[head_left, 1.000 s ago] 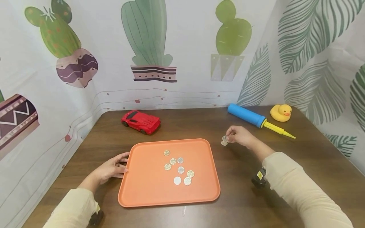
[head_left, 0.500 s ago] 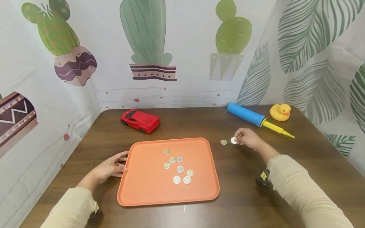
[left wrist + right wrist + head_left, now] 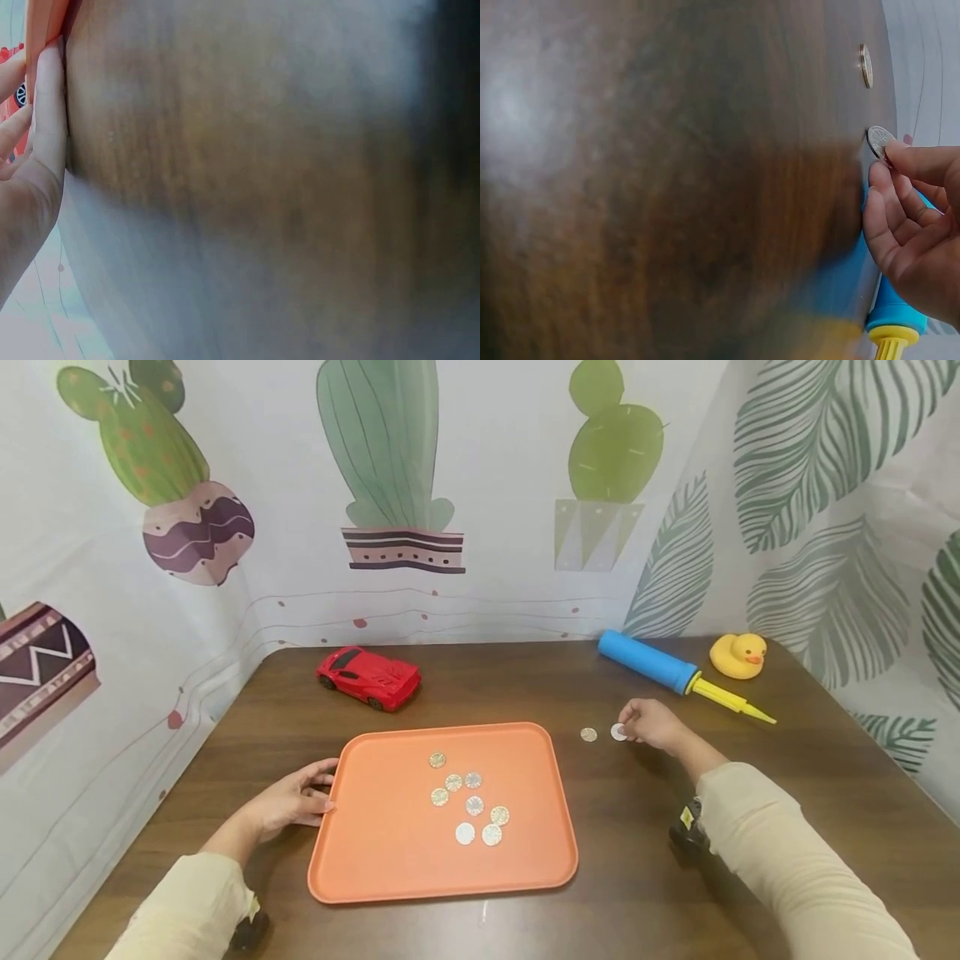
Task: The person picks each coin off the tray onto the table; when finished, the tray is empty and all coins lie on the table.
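silver coin flat on table, fingertip-touched

Orange tray, red toy car, yellow duck, cactus-print backdrop

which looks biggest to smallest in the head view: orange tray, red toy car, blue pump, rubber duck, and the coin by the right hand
1. orange tray
2. blue pump, counting its yellow handle
3. red toy car, shorter than the whole pump but about as long as its blue barrel alone
4. rubber duck
5. coin at the right hand
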Available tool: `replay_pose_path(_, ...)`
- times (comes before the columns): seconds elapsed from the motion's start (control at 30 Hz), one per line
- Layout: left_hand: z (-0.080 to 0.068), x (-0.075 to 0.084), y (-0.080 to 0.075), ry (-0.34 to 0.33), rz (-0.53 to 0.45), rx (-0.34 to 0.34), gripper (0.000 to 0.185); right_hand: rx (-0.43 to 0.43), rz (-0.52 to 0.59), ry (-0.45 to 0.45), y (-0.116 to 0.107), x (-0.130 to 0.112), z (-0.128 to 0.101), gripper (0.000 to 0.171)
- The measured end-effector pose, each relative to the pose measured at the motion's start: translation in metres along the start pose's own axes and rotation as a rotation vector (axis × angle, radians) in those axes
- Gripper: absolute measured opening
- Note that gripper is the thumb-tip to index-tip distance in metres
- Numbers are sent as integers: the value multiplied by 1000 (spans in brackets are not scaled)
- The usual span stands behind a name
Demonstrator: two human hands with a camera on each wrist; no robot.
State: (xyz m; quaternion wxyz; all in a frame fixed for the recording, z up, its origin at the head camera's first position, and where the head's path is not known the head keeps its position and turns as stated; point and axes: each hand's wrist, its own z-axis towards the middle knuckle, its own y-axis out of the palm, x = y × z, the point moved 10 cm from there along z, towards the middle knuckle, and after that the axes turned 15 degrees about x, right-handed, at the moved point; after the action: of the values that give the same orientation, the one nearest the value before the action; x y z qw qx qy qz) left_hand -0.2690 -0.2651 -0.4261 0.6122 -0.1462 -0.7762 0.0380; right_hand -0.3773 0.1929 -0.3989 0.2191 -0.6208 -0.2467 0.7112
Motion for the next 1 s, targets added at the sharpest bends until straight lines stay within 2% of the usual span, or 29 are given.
replay_pose_path(0.13, 0, -1, -1, 4, 14, -2, 74, 5, -27, -6, 0, 0, 1, 9)
replay_pose_path(0.57, -1, -1, 0, 11, 3, -6, 74, 39, -261, -72, -2, -3, 7, 9)
replay_pose_path(0.87, 0, -3, -1, 8, 0, -4, 74, 37, -271, -63, -2, -2, 7, 13)
replay_pose_path(1.0, 3, -6, -1, 4, 12, 0, 74, 45, -233, -43, -3, 2, 6, 14)
